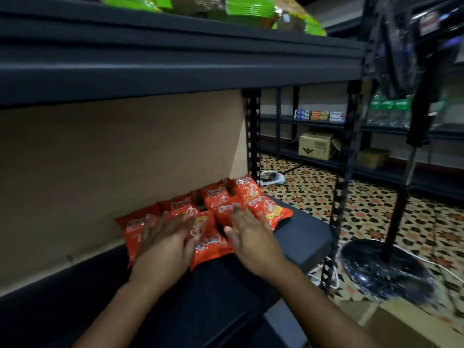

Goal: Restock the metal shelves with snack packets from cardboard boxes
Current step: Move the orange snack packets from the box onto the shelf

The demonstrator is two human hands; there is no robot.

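Several red snack packets [261, 199] lie in a row on the dark lower shelf board [301, 234], against the tan back wall. My left hand [165, 242] lies flat with fingers spread on the packets at the left end. Beside it, my right hand [251, 237] is also flat with spread fingers, resting over the packets in the middle. Neither hand grips anything. A cardboard box [406, 325] shows at the bottom right on the floor.
The shelf above [175, 59] hangs low and carries green packets [248, 8]. A black perforated upright [253, 136] stands at the shelf's back right corner. A fan base [384, 267] and white cable sit on the patterned floor. Far shelves hold boxes [316, 145].
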